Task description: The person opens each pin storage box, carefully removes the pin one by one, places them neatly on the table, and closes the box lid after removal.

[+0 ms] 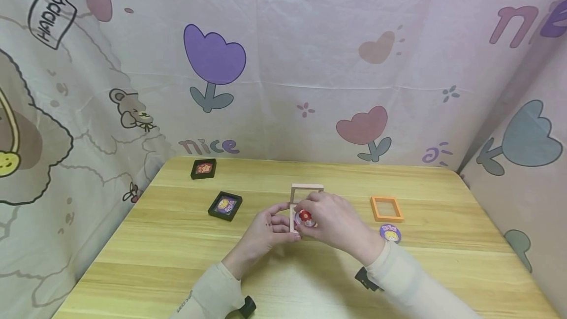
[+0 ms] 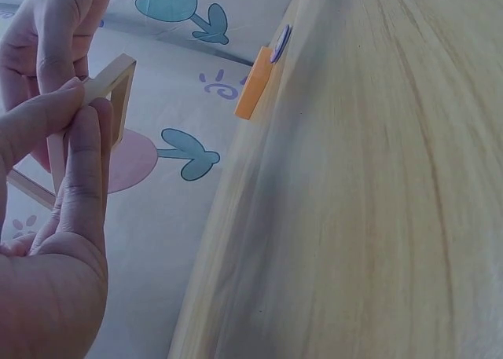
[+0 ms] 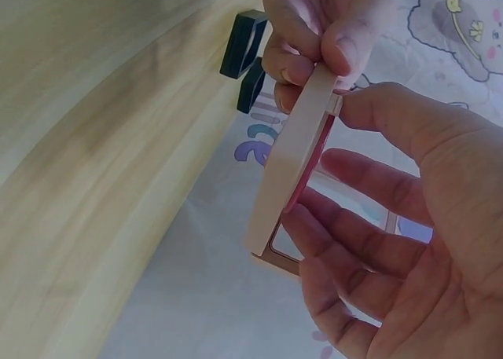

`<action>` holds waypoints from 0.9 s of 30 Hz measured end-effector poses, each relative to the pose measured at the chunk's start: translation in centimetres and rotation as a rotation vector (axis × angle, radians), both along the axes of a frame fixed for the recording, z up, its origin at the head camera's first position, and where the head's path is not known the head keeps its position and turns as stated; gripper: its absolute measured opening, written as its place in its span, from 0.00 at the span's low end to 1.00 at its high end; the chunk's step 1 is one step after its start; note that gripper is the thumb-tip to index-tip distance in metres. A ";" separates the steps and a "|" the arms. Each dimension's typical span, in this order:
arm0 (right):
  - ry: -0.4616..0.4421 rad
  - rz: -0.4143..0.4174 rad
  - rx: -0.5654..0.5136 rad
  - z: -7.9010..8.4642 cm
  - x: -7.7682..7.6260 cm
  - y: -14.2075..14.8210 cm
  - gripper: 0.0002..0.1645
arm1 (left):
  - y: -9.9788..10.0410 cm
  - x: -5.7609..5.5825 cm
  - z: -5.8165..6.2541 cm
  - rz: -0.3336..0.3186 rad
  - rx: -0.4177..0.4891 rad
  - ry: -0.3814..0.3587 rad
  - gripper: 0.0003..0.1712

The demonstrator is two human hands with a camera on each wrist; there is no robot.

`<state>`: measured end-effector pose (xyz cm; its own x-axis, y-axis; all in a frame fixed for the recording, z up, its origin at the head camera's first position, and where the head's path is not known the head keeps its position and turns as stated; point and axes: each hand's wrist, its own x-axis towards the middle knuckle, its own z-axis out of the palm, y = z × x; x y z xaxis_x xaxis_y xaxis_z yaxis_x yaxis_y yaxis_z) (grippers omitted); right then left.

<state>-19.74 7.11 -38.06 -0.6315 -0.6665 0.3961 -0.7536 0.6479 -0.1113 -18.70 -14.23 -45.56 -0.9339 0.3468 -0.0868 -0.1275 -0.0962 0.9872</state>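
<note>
While the left hand (image 1: 261, 230) is pinching one side of the pale frame (image 1: 307, 186) between thumb and fingers, the right hand (image 1: 334, 218) is holding the red-flower badge (image 1: 305, 217) in a narrow grip, fingertips about its rim, at the frame's inner side. The frame is standing open between the hands, its two halves at an angle, over the table (image 1: 141, 260). We are judging this to be the step of seating the badge; in our view, the next move is calling for centring it, releasing it without dragging, then folding the halves together. To the right, an orange frame (image 1: 389, 220) is lying just beside a purple badge (image 1: 391, 234); to the left, two black frames (image 1: 221, 216) are lying near each other.

We are missing the badge's right edge in the head view, as the right hand is covering it. The right wrist view is showing the badge nearly edge-on, so we are probably, not certainly, seeing contact with the frame. The left wrist view is not showing the badge.
</note>
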 end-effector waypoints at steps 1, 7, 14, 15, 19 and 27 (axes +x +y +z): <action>0.004 -0.003 0.000 0.0 0.0 0.0 0.13 | 0.0 0.0 0.0 -0.001 0.002 -0.001 0.52; 0.061 -0.016 0.012 -0.1 0.3 -0.1 0.11 | 0.0 0.1 -0.1 -0.002 0.008 -0.005 0.52; 0.100 -0.022 0.016 -0.1 0.5 -0.3 0.10 | 0.0 0.1 -0.1 -0.002 0.009 -0.001 0.52; 0.100 -0.024 0.015 -0.1 0.5 -0.3 0.11 | 0.0 0.1 -0.1 -0.002 0.007 -0.001 0.52; 0.101 -0.034 0.022 -0.1 0.5 -0.3 0.14 | 0.0 0.1 -0.2 -0.003 0.001 0.003 0.52; 0.072 -0.057 0.021 -0.1 0.4 -0.2 0.18 | -0.1 0.0 -0.1 0.009 -0.009 0.004 0.52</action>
<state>-19.39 6.94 -38.18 -0.6391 -0.6389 0.4282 -0.7211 0.6914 -0.0446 -18.69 -14.30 -45.65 -0.9374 0.3375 -0.0863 -0.1228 -0.0882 0.9885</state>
